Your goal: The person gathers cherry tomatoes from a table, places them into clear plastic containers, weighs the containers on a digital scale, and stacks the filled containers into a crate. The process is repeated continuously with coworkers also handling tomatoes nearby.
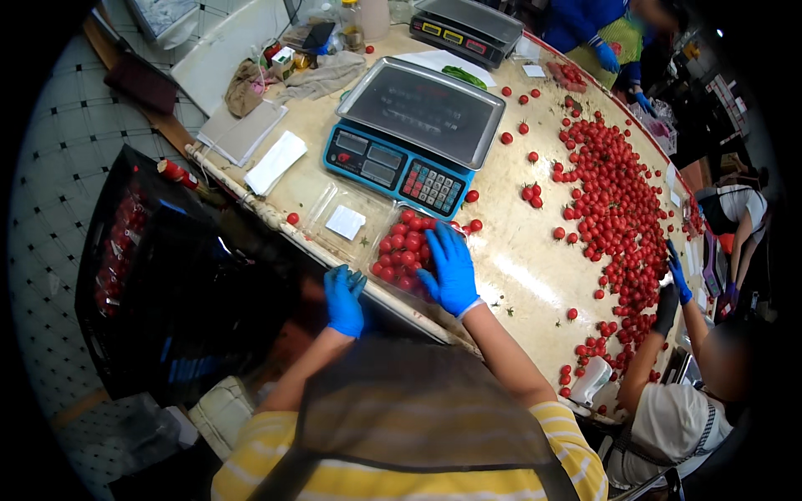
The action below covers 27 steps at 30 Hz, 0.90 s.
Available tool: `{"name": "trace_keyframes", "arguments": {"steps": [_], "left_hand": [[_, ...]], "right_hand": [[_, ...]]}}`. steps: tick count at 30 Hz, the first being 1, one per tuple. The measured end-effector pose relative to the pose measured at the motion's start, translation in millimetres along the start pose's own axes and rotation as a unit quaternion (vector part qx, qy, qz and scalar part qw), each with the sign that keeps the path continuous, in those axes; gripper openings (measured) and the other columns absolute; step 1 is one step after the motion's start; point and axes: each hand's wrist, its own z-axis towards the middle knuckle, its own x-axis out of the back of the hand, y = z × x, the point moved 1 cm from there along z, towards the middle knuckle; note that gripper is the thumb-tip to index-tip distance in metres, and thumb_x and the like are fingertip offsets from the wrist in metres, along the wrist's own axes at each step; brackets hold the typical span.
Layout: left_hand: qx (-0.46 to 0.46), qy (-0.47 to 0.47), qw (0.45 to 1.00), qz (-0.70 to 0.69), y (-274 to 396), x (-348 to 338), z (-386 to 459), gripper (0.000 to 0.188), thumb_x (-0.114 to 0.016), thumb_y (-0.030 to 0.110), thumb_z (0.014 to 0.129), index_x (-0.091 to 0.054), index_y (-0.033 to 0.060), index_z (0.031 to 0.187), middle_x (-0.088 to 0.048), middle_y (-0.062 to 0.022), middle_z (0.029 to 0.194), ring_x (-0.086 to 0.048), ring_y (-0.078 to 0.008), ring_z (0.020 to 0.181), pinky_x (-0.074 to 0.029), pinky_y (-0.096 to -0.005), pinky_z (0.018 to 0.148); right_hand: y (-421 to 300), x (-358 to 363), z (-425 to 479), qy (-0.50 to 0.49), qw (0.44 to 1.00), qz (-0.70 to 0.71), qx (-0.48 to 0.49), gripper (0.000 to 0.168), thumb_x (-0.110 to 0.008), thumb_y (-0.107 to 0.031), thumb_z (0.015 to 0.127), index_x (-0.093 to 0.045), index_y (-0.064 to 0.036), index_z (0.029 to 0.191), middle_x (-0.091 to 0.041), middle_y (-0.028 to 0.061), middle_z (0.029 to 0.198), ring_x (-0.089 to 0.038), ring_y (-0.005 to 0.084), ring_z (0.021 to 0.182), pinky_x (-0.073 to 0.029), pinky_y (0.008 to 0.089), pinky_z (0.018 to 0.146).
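Observation:
Both my hands wear blue gloves. My right hand (450,269) lies spread over the right side of a clear plastic clamshell box filled with cherry tomatoes (401,247); its fingers touch the top layer. The box's transparent lid (319,210) is folded back to the left, with a white paper square (345,222) in it. At the table's near edge my left hand (344,300) has its fingers bent, and nothing shows in it. Just beyond the box stands a blue digital scale (401,166) with a bare metal pan. A few loose tomatoes (471,225) lie by the box's right corner.
A large heap of cherry tomatoes (614,188) covers the table's right side, where a co-worker's gloved hands (680,275) reach in. Behind are a second scale (467,28) and a person in blue (570,25). Folded white paper (276,163) lies left; black crates (150,263) stand below the edge.

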Motion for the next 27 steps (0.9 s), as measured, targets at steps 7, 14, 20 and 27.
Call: {"name": "trace_keyframes", "arguments": {"steps": [7, 14, 20, 27], "left_hand": [[-0.118, 0.018, 0.990, 0.074, 20, 9, 33, 0.024, -0.062, 0.010, 0.091, -0.055, 0.0099, 0.114, -0.052, -0.0092, 0.110, -0.059, -0.0255, 0.095, -0.051, -0.0380, 0.087], [-0.449, 0.034, 0.558, 0.697, 106, 6, 147, 0.039, -0.069, 0.010, 0.075, -0.066, 0.0133, 0.115, -0.060, -0.0165, 0.107, -0.058, -0.0368, 0.099, -0.049, -0.0439, 0.086], [-0.349, -0.105, 0.593, 0.718, 124, 13, 204, 0.008, -0.065, 0.011, 0.077, -0.071, 0.0071, 0.075, -0.066, -0.0234, 0.077, -0.066, -0.0402, 0.076, -0.054, -0.0464, 0.073], [-0.383, -0.244, 0.790, 0.411, 89, -53, 109, 0.017, -0.068, 0.001, 0.085, -0.067, 0.0052, 0.101, -0.062, -0.0094, 0.093, -0.061, -0.0216, 0.082, -0.051, -0.0322, 0.074]], "right_hand": [[23, -13, -9, 0.057, 0.992, 0.026, -0.112, 0.072, -0.065, -0.034, 0.087, -0.038, -0.007, 0.147, -0.037, 0.0240, 0.149, -0.038, 0.0414, 0.135, -0.028, 0.0528, 0.111], [47, -36, -2, 0.084, 0.982, 0.110, -0.125, 0.064, -0.062, -0.033, 0.090, -0.041, -0.004, 0.144, -0.045, 0.0223, 0.141, -0.043, 0.0398, 0.129, -0.031, 0.0482, 0.110], [73, -15, -33, 0.190, 0.870, 0.331, -0.311, 0.045, -0.051, -0.026, 0.100, -0.047, -0.004, 0.139, -0.048, 0.0180, 0.138, -0.048, 0.0311, 0.126, -0.039, 0.0389, 0.106], [18, 2, -60, 0.135, 0.915, 0.219, -0.310, 0.052, -0.075, -0.010, 0.077, -0.058, -0.009, 0.126, -0.050, 0.0073, 0.104, -0.056, 0.0194, 0.090, -0.050, 0.0305, 0.074]]}}
